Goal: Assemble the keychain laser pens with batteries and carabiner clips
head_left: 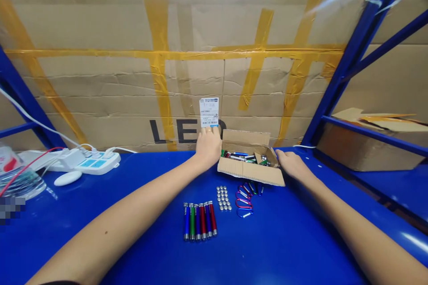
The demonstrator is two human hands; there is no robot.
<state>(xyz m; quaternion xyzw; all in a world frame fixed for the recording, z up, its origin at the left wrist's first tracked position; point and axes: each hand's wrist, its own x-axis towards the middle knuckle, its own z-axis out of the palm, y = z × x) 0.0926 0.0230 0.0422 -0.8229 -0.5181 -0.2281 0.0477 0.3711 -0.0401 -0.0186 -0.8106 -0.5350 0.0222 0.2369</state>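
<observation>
Head view, left hand [209, 148] and right hand [293, 164] gripping cardboard box [249, 171], 6 glossy cylinders [203, 222], round discs [223, 198]

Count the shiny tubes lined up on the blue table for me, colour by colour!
Blue or purplish tubes: 3
Green tube: 1
Red tubes: 2
Total: 6
</observation>
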